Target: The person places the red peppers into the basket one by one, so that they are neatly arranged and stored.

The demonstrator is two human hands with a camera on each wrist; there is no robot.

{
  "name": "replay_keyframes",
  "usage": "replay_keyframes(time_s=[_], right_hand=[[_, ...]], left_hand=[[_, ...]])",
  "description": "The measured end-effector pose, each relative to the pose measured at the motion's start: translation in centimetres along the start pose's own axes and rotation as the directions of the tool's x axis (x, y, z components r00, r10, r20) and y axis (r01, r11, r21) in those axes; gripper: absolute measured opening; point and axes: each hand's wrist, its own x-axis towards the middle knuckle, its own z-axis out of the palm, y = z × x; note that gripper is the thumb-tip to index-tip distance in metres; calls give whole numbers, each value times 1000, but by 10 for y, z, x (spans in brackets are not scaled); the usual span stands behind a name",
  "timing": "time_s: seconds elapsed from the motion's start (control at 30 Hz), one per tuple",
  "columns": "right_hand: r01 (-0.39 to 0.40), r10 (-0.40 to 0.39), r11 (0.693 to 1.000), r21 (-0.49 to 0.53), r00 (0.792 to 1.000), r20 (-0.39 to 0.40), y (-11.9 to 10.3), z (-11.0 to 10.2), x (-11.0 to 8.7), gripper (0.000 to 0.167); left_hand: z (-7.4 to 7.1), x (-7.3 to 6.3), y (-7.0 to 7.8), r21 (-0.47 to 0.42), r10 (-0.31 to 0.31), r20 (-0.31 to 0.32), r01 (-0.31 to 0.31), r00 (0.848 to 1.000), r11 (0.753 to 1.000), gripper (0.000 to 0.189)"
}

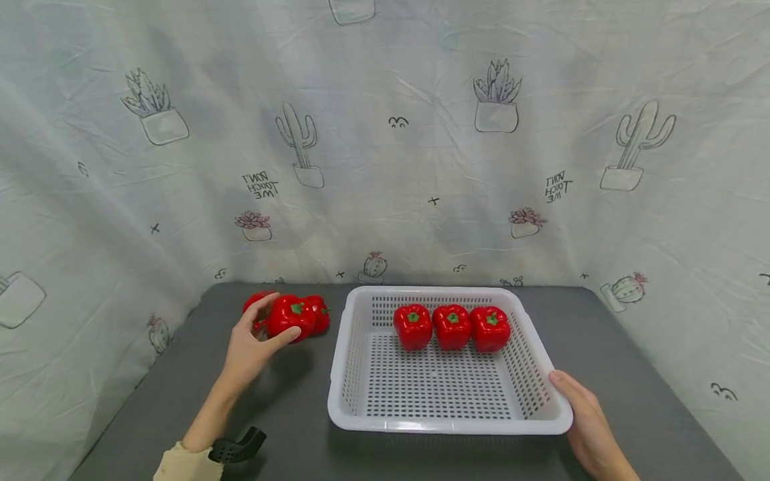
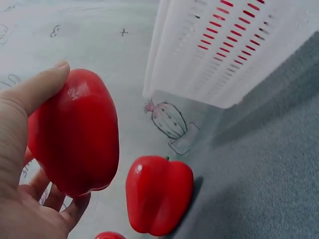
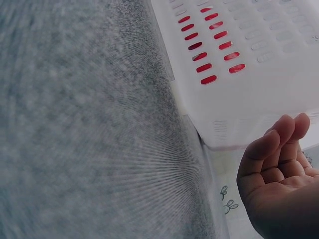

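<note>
My left hand (image 1: pixel 249 347) grips a red bell pepper (image 1: pixel 289 318) above the left part of the table, thumb on one side and fingers on the other. In the left wrist view this held bell pepper (image 2: pixel 82 132) is clear of the table. A second bell pepper (image 1: pixel 321 314) lies just behind it, and another red one (image 1: pixel 255 299) is partly hidden by my fingers. At the white perforated basket (image 1: pixel 451 426), my right hand (image 1: pixel 588 422) holds the front right corner, with the thumb on the rim and curled fingers (image 3: pixel 286 132) beneath it. Three red bell peppers (image 1: pixel 452 327) sit in a row at the basket's back.
The dark grey table (image 1: pixel 289 407) ends at a pale curtain (image 1: pixel 385 167) printed with potted plants, which hangs behind and along both sides. A black strap (image 1: pixel 237 446) is on my left wrist, below a cream sleeve (image 1: pixel 189 463).
</note>
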Motion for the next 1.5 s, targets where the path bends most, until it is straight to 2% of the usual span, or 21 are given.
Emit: replay_keyframes(time_s=[0.13,0.27,0.5,0.63,0.83,1.17,1.33,1.5], right_hand=[[4,-4,1000,-5,1000,0,-2,1,1,60],[19,-19,1000,21,1000,-9,-2,1,1,44],[15,-15,1000,12,1000,-10,-1,-2,-1,45],[30,-29,999,41,999,-14,0,-2,-2,35],[52,-53,997,56,999,1,-1,3,1,42],[40,-40,998,39,999,-7,-2,1,0,38],[29,-28,999,36,1000,-10,-1,1,0,37],[30,-30,1000,4,999,-11,0,1,0,49]], left_hand=[[-1,1,5,-48,-4,-26,2,1000,999,71],[-2,2,9,-67,-5,-36,2,999,998,70],[-1,4,20,-88,12,-18,-14,1000,996,70],[0,3,27,-121,41,-14,-42,999,992,71],[-2,1,35,-172,46,-28,-51,999,984,67],[1,-2,35,-179,30,-46,-38,998,983,68],[5,-5,36,-164,3,-42,-10,999,986,69],[10,-7,41,-197,2,-24,-7,1000,980,67]])
